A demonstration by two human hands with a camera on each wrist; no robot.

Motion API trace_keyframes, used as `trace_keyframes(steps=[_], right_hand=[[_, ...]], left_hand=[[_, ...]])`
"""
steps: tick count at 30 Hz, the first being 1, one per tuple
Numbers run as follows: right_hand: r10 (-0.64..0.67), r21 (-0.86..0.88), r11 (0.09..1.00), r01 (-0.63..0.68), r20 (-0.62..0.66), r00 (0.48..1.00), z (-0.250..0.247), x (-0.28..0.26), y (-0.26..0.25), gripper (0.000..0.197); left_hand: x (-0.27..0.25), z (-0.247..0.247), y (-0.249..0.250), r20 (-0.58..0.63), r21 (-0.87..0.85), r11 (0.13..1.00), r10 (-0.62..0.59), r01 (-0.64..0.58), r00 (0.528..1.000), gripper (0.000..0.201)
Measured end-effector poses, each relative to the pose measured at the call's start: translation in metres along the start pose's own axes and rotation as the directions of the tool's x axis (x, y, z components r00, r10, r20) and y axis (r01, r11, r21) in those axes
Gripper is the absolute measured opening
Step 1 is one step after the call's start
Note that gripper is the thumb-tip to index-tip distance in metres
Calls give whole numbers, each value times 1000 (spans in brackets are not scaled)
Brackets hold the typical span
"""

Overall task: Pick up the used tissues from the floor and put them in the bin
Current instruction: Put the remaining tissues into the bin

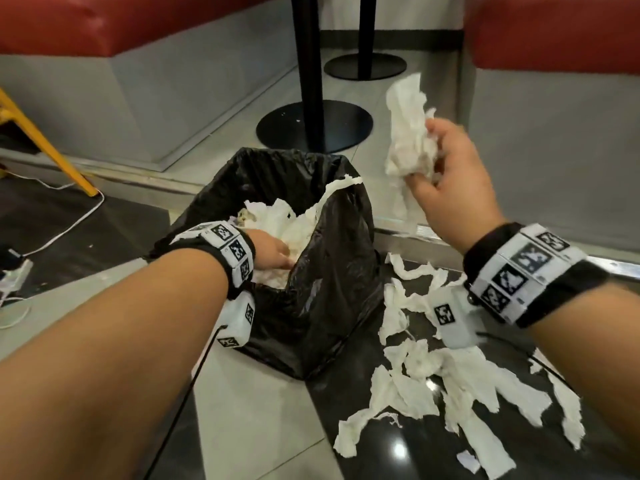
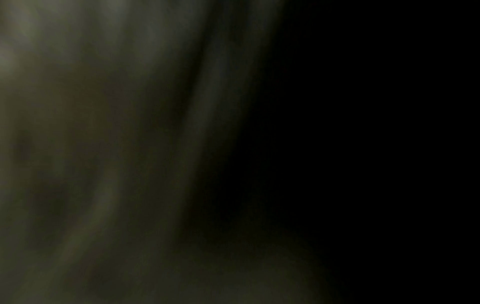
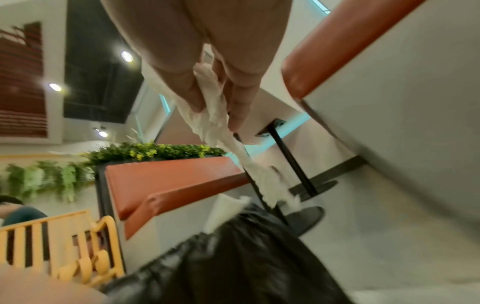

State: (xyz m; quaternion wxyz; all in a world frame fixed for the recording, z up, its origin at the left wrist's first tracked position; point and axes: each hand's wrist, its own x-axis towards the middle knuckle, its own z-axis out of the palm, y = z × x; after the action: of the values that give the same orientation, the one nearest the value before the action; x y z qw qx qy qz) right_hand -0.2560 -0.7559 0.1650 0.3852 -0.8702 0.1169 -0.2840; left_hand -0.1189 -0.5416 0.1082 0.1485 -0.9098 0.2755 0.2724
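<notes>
A bin lined with a black bag (image 1: 332,258) stands on the floor at the centre, filled with white tissues (image 1: 277,216). My left hand (image 1: 282,256) reaches into it, its fingers laid fairly straight on the tissues inside. The left wrist view is dark. My right hand (image 1: 426,154) is raised to the right of the bin and grips a crumpled bunch of tissue (image 1: 405,133). In the right wrist view the thumb and fingers (image 3: 192,96) pinch that tissue (image 3: 215,123), which trails down toward the bag (image 3: 246,257). Several torn tissues (image 1: 450,393) lie on the dark floor, right of the bin.
Two black table pedestals (image 1: 315,126) stand behind the bin. Red booth seats (image 1: 104,22) on grey bases flank both sides. A yellow leg (image 1: 45,140) and a white cable with a power strip (image 1: 14,271) lie at the left. A metal floor strip (image 1: 398,233) crosses behind the bin.
</notes>
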Motion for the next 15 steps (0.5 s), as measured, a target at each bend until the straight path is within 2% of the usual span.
trace_keyframes(steps=[2, 3, 4, 6, 8, 10, 11, 12, 13, 15], right_hand=[[-112, 97, 988, 116, -50, 992, 20, 20, -32, 52], [-152, 99, 983, 155, -34, 988, 31, 29, -46, 52], [-182, 60, 982, 180, 26, 983, 43, 36, -58, 53], [-167, -103, 974, 202, 277, 946, 67, 47, -71, 64], [-51, -291, 931, 220, 493, 869, 74, 51, -66, 80], [21, -370, 903, 216, 541, 841, 60, 46, -45, 78], [59, -395, 897, 198, 550, 833, 48, 37, -30, 71], [111, -428, 887, 173, 562, 820, 35, 26, -12, 63], [190, -485, 862, 148, 579, 793, 21, 9, 14, 58], [384, -617, 779, 115, 614, 690, -2, -30, 75, 56]], left_hand=[[-10, -16, -10, -101, -39, 999, -3, -1, 995, 55], [-18, -23, -16, -134, -60, 998, -2, -6, 991, 58], [-27, -28, -21, -158, -72, 997, -5, -7, 987, 59], [-49, -38, -33, -227, -77, 997, -38, 21, 973, 57], [-74, -44, -39, -396, -102, 995, -55, 15, 917, 46], [-94, -48, -30, -623, -145, 985, -14, -98, 782, 30], [-103, -48, -18, -696, -154, 970, 27, -186, 717, 24], [-111, -47, -1, -726, -143, 950, 90, -278, 682, 19], [-114, -43, 19, -714, -119, 923, 177, -366, 677, 16], [-106, -23, 64, -578, -82, 868, 359, -489, 733, 15]])
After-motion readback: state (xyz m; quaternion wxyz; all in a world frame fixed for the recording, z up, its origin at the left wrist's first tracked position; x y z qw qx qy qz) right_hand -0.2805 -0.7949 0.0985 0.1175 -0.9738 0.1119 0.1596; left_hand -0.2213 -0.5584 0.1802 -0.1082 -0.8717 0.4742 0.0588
